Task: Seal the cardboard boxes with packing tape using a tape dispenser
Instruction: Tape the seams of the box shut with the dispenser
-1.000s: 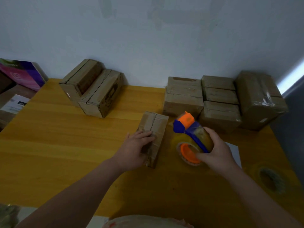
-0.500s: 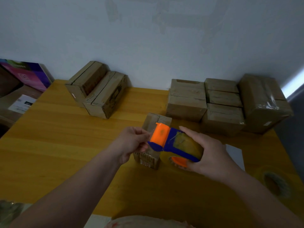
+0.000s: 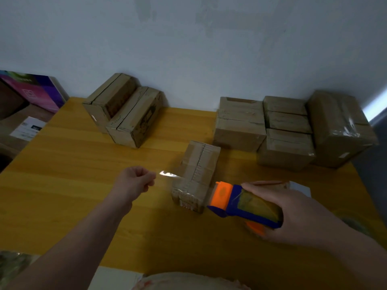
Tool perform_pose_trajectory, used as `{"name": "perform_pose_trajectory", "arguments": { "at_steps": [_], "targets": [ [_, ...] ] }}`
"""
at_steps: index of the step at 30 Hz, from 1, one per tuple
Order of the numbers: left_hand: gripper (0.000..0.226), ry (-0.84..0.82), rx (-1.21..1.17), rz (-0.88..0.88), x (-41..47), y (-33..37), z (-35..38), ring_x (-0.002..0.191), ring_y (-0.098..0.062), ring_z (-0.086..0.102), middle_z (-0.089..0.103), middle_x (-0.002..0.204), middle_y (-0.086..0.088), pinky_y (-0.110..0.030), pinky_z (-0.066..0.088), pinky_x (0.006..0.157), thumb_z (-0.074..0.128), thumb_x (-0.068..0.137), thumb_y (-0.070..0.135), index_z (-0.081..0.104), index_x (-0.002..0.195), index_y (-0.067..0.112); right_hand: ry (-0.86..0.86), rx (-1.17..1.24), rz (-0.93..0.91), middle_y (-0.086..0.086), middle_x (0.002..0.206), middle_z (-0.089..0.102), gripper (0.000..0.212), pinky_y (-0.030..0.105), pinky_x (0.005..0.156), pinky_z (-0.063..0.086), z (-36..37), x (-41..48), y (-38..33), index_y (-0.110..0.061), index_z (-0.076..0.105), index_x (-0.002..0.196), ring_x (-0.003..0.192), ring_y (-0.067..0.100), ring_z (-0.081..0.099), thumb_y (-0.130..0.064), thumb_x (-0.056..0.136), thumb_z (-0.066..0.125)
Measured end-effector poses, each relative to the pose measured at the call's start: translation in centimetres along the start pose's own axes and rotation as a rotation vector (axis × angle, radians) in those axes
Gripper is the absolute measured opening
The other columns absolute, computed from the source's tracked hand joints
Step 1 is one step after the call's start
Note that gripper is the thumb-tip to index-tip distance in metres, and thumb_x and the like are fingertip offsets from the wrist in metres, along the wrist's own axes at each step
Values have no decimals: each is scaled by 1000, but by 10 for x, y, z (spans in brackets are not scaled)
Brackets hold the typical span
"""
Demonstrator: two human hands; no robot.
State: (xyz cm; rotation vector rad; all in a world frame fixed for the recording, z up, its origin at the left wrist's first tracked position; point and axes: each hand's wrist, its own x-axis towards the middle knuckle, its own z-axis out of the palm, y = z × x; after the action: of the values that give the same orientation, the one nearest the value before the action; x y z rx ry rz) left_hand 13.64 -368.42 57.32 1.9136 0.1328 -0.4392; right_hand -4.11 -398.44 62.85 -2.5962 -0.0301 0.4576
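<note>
Head view. Pinches the end of a clear tape strip in the left hand, fingers curled, at 9 o'clock of the small cardboard box. Shows that box mid-table on the yellow table, seam up. Grips the tape dispenser (orange and blue) in the right hand, at 4 o'clock of the box, orange end just beside the box's near right corner; touching or not, cannot tell. Shows two boxes at 11 o'clock by the wall, a stack of boxes at 1 o'clock, a big film-wrapped box at 2 o'clock.
</note>
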Motion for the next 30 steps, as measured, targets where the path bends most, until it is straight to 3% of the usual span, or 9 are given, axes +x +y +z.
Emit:
{"name": "perform_pose_trajectory", "arguments": {
  "at_steps": [6,11,16,19,24,30],
  "targets": [
    [33,84,64,-3,-4,-13,14,61,-18,53,62,65,-3,-38,49,61,72,85,30,55,65,9,-1,-99,21,-27,145,33,89,27,93,49,5,4,6,-70,7,137,124,-2,41,-64,72,68],
    [34,118,94,1,-3,-24,18,58,-18,52,61,63,-2,-33,44,54,71,85,31,55,63,10,-61,-144,66,-21,132,46,90,24,80,52,15,9,8,-75,0,132,103,2,53,-61,74,67],
    [34,114,91,-31,4,-35,26,55,-18,49,60,62,-3,-32,42,53,69,87,30,55,63,9,-47,-174,97,-20,127,49,90,26,81,51,23,15,11,-74,-3,132,103,2,52,-61,75,65],
    [36,66,85,-53,7,-42,34,53,-19,45,58,60,-5,-32,39,55,68,88,27,54,61,8,-71,-178,118,-16,121,51,91,28,82,50,33,22,9,-69,-3,137,99,2,52,-58,77,65],
    [34,-46,43,-100,10,-47,37,56,-20,48,57,63,-8,-33,44,56,65,90,26,54,66,6,-84,-206,150,-11,107,47,94,23,64,39,45,33,5,-67,-8,137,90,7,50,-56,77,63],
    [32,-203,112,-175,13,-47,31,68,-18,59,64,77,-5,-33,52,62,55,95,38,62,84,8,-74,-173,149,-9,110,50,91,23,67,45,47,37,3,-65,-3,140,88,7,53,-56,77,62]
  ]
}}
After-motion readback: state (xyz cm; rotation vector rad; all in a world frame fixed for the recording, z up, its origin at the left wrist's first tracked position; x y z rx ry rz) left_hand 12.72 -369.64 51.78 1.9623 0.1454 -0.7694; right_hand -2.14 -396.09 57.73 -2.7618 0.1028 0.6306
